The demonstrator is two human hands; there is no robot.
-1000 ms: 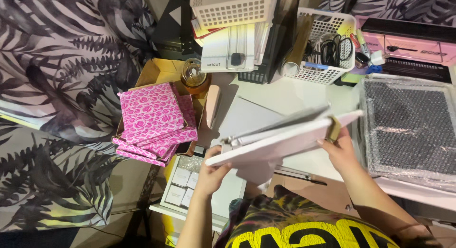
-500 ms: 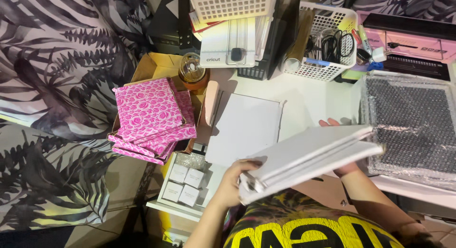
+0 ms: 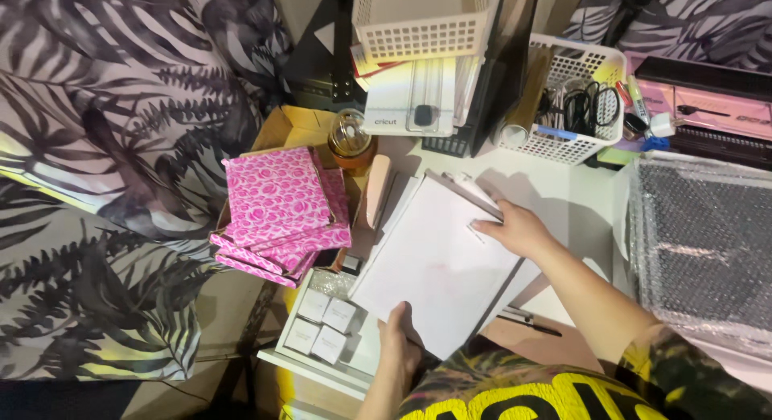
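A stack of flat white sheets or boards [image 3: 438, 263] lies flat on the white desk [image 3: 563, 199]. My left hand [image 3: 400, 347] grips the stack's near edge with the thumb on top. My right hand [image 3: 519, 227] rests on the stack's far right edge, fingers pressed on the top sheet. Further white sheets show under the stack at its far end.
A pile of pink patterned boxes [image 3: 281, 211] sits to the left, with a jar [image 3: 351, 138] behind it. A tray of small white boxes [image 3: 322, 327] lies below the desk edge. White baskets [image 3: 575, 98] stand at the back, bubble wrap [image 3: 704, 243] at right.
The white stack was held tilted in the air a second ago; it now lies flat on the desk. My right hand moved from under its right end onto the top.
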